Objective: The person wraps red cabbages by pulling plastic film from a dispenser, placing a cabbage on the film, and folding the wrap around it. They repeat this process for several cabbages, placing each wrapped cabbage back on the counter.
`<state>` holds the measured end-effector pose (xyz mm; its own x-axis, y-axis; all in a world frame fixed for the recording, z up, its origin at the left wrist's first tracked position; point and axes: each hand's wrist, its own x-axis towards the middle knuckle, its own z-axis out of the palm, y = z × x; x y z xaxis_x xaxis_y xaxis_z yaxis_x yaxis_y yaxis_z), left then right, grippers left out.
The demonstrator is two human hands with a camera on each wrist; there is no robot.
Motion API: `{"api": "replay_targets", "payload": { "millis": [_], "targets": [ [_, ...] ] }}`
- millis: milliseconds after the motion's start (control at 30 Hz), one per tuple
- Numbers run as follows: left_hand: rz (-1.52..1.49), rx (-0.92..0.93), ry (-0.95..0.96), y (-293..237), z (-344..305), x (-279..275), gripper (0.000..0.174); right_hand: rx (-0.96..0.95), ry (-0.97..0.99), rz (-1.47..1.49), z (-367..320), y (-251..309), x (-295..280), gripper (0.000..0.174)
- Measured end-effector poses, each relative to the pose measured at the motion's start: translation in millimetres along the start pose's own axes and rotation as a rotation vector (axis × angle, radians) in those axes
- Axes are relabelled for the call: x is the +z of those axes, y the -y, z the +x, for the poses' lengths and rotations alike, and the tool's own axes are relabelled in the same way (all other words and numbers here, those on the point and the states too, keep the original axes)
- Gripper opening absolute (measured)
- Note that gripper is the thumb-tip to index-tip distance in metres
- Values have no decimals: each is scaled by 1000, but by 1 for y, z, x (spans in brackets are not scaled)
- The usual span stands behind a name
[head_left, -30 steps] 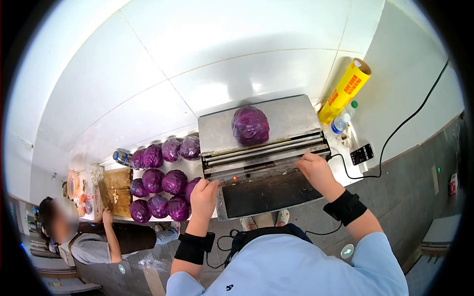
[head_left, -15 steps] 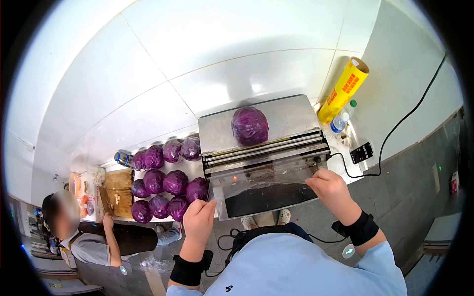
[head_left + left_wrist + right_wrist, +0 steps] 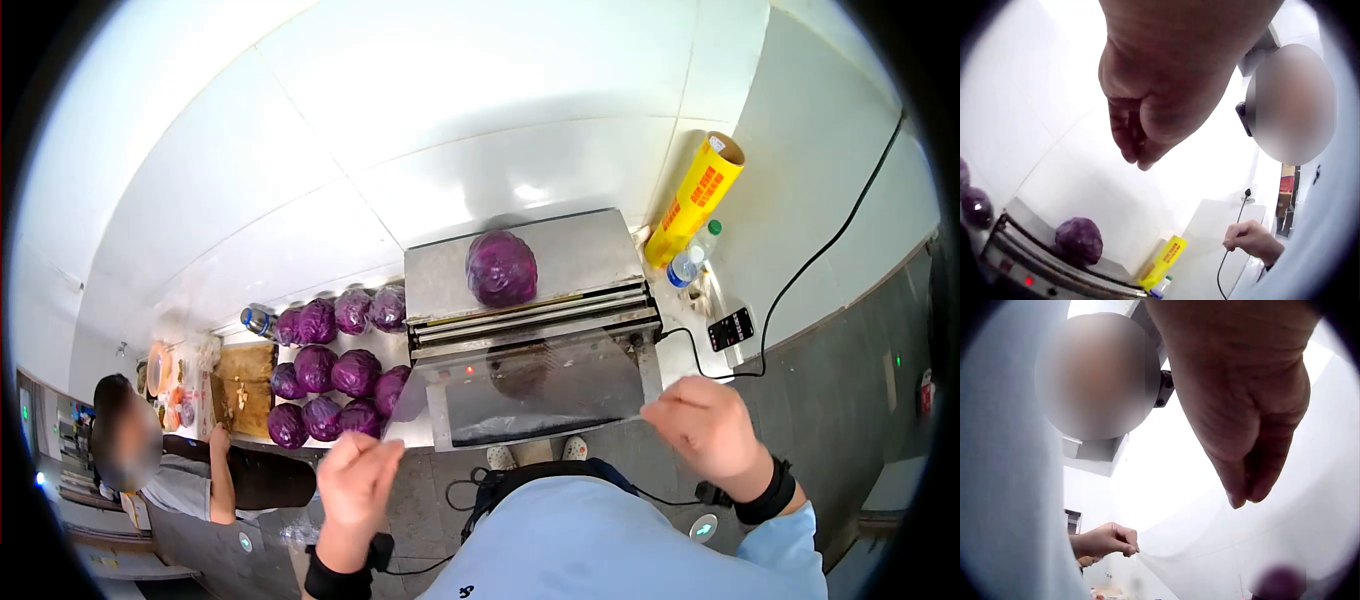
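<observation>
A sheet of clear cling film point(image 3: 600, 372) stretches from the rollers of a metal wrapping machine point(image 3: 590, 245) over its dark front plate. My left hand point(image 3: 358, 482) pinches the film's near left corner between thumb and fingers. At the other corner my right hand point(image 3: 705, 425) pinches it the same way. In the right wrist view the film point(image 3: 1160, 559) runs in folds from the left hand's fingertips. On the machine's top, beyond the rollers, sits one purple cabbage point(image 3: 502, 268). A red light glows on the machine's left side.
Several purple cabbages point(image 3: 356, 373) stand in rows to the left, some wrapped and shiny. Past them are a wooden cutting board point(image 3: 250, 365) and another person point(image 3: 185, 475). At right are a yellow tube point(image 3: 697, 195), bottles point(image 3: 686, 268), a phone point(image 3: 731, 330) and a black cable point(image 3: 835, 240).
Both hands have drawn back towards my body and spread farther apart. The film has come out with them and now covers more of the dark plate.
</observation>
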<state>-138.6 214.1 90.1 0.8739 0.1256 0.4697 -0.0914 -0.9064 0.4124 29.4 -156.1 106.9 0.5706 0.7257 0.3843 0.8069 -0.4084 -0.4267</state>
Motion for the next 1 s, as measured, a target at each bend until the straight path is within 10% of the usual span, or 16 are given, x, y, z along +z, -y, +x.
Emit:
{"api": "replay_targets", "payload": {
  "millis": [133,267,600,1000],
  "targets": [
    [-78,46,-8,21,64,1,8,-8,-32,99,48,-31,-10,10],
    [-509,-488,85,49,127,13,8,102,-84,181,106,-65,-12,12],
    [-790,-376,-167,153,271,114,13,420,-307,272,254,-203,45,20],
    [-191,-452,-299,204,278,232,19,592,-436,112,286,-271,159,23]
  ]
}}
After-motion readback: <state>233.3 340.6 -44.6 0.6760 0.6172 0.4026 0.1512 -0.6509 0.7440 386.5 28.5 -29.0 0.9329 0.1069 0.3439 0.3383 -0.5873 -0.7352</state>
